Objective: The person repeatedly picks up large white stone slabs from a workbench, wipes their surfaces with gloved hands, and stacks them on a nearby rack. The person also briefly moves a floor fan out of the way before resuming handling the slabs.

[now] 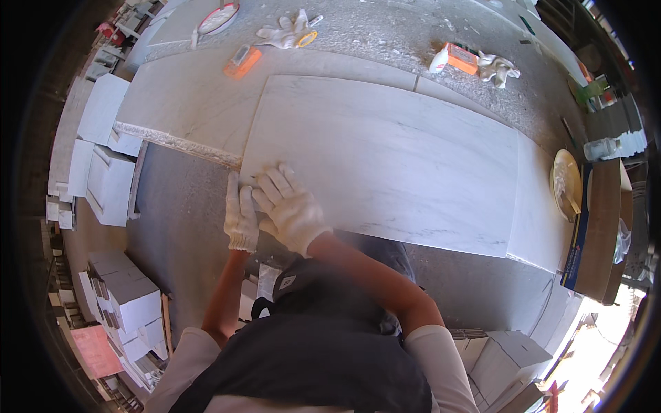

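Observation:
A large white stone slab point(385, 158) with faint grey veins lies on a stone-topped workbench in front of me. My right hand point(295, 210), in a cream knit glove, rests palm down at the slab's near left corner, fingers stretched out and apart. Beside it, my left hand point(241, 217) in a matching glove is held along the slab's left side edge, fingers extended. Its palm side is hidden, and I cannot tell how firmly it touches the edge. Neither hand shows anything held.
Behind the slab are an orange sanding block point(242, 62), loose gloves point(286, 31), a white bottle point(438, 60) and an orange box point(462, 58). A yellow dish point(566, 182) and cardboard box point(600, 227) stand right. Stacked white tiles point(127, 292) are at left.

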{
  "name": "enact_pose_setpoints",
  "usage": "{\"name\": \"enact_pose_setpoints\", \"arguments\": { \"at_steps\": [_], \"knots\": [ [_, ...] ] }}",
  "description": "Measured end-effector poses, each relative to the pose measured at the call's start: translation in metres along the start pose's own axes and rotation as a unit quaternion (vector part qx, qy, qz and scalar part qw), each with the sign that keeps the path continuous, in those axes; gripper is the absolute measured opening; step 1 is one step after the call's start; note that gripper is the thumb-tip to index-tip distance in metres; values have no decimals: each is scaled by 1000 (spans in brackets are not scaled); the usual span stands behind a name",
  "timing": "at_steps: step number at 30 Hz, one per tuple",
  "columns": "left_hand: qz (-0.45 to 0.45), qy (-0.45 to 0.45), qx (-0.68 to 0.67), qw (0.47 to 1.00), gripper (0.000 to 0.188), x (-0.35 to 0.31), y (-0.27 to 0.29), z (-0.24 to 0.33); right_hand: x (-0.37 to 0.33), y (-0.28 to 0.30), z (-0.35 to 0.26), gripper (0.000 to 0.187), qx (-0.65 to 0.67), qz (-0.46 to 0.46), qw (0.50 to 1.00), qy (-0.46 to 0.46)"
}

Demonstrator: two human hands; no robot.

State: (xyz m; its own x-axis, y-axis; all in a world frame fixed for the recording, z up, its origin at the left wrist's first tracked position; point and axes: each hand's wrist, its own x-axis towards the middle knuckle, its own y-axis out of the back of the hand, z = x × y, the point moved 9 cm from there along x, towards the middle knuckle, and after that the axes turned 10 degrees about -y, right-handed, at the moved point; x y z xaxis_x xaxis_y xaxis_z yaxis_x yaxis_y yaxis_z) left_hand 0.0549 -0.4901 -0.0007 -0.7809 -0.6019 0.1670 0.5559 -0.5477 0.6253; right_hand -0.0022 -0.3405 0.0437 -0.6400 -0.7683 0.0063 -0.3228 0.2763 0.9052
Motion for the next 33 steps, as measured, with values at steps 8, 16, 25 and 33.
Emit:
{"name": "enact_pose_setpoints", "arguments": {
  "at_steps": [8, 16, 25, 33],
  "knots": [
    [33, -37, -31, 998, 50, 3, -3, 0, -248, 69, 225, 66, -249, 141, 886, -364],
    [15, -45, 19, 999, 50, 2, -2, -13, -469, 101, 259, 55, -89, 383, 663, -637],
    [20, -9, -4, 1000, 54, 1, -7, 5, -143, 56, 164, 75, -30, 68, 949, -305],
    [32, -50, -1, 998, 54, 6, -4, -8, -60, 102, 262, 68, -87, 137, 955, -248]
  ]
}}
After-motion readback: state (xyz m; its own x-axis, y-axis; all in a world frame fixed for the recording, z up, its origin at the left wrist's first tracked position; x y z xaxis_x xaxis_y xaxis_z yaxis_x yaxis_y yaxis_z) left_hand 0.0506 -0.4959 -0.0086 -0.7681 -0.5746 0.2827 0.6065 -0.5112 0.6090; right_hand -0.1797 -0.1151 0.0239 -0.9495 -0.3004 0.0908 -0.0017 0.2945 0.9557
